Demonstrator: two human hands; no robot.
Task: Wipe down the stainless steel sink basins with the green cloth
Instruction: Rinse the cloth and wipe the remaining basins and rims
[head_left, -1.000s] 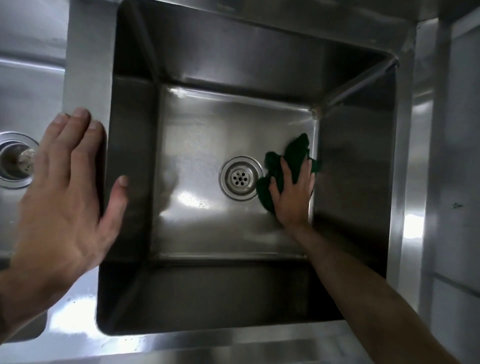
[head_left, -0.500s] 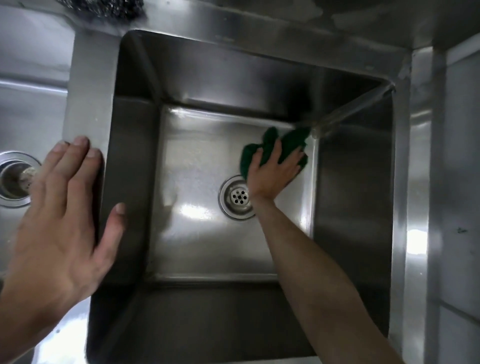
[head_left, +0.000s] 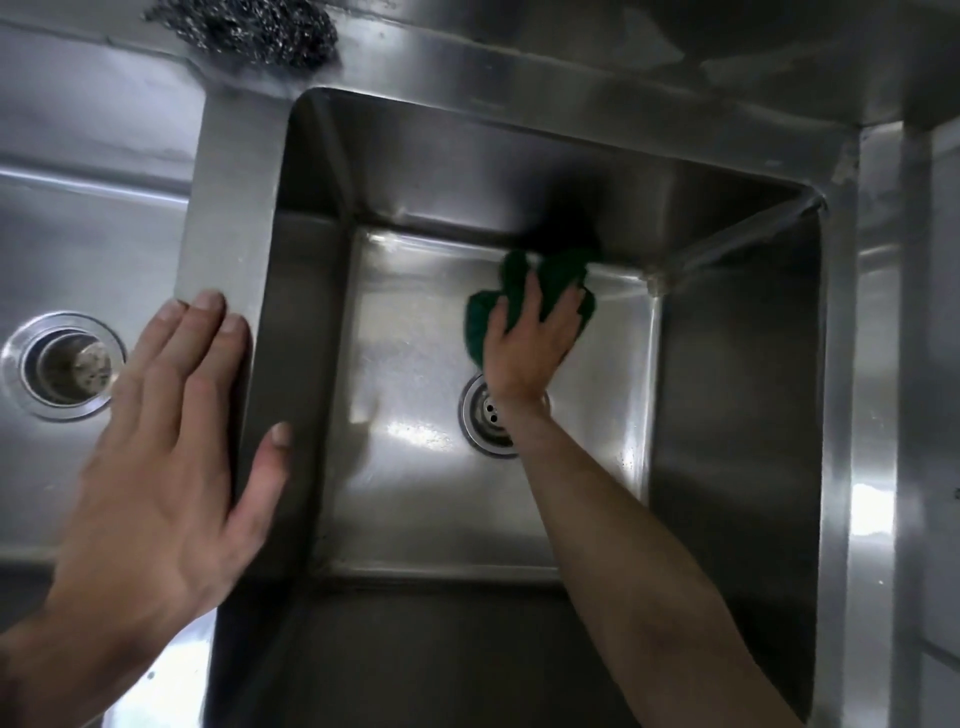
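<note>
Head view, looking straight down into a double stainless sink. Right basin (head_left: 727, 395) fills the centre of frame: deep, square, floor shiny with glare patches. Green cloth (head_left: 556, 270) lies bunched on the basin floor in the upper centre of frame, right at the seam where the floor meets the back wall, up-frame of the drain (head_left: 480, 423). Right hand (head_left: 527, 343) is on top of it, palm down, fingers straight and spread, pressing the cloth to the steel. The fingers are not curled round it and there is no pinch. Cloth pokes out past the fingertips and at the left side of the hand. Wrist covers the right part of the drain. Forearm (head_left: 639, 571) runs down to the lower right of frame, over the basin's near wall.

Left hand (head_left: 156, 441) is at lower left of frame, flat, fingers straight and close together, holding nothing. Fingers lie on the divider (head_left: 228, 197) between the two basins, thumb spread out over the inner edge of the right basin. It looks like resting contact, but the hand is slightly blurred, so cannot tell how firm.

Left basin (head_left: 88, 223) is at the left edge of frame, its strainer drain (head_left: 65, 364) just left of the left hand's fingers. Steel wool pad (head_left: 249, 26) sits on the back ledge (head_left: 545, 73) at upper left, up-frame of the divider. Right rim (head_left: 878, 441) runs down the right side of frame with a bright reflection on it.
</note>
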